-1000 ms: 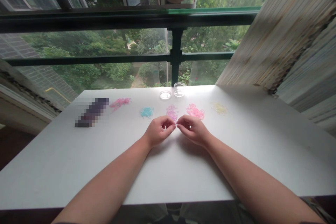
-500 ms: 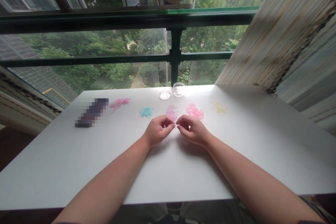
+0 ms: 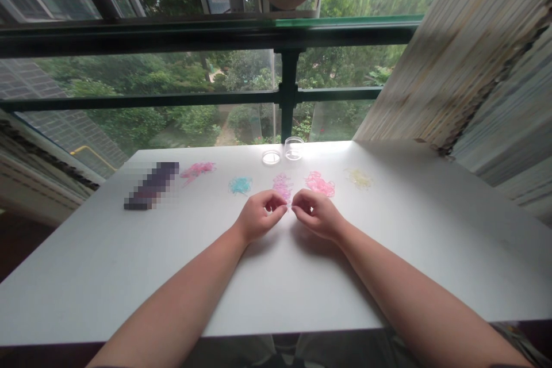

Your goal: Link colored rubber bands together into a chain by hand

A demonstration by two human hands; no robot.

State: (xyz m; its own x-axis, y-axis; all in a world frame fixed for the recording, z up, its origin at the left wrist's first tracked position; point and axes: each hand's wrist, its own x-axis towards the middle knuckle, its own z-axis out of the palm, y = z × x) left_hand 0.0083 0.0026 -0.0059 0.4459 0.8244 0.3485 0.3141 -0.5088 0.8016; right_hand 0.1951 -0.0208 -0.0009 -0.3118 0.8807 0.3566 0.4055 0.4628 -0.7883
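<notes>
My left hand (image 3: pixel 262 215) and my right hand (image 3: pixel 317 213) face each other over the white table (image 3: pixel 259 293), thumb and forefinger of each pinched together. Between the fingertips is something too small to make out, perhaps a thin band. Just beyond them lies a pile of thin purple bands (image 3: pixel 282 184). A pink pile (image 3: pixel 319 183) is beyond my right hand, with a pale yellow pile (image 3: pixel 359 178) farther right. To the left are a turquoise pile (image 3: pixel 240 185) and another pink pile (image 3: pixel 199 169).
A clear round container (image 3: pixel 294 149) and a clear round lid (image 3: pixel 271 157) stand at the table's back edge. A dark, pixelated object (image 3: pixel 153 185) lies at the left. Behind are a window with a green rail (image 3: pixel 172 34) and a curtain (image 3: pixel 426 52).
The fingertips of my two hands are slightly farther apart, my right hand having shifted a little to the right. The piles look the same.
</notes>
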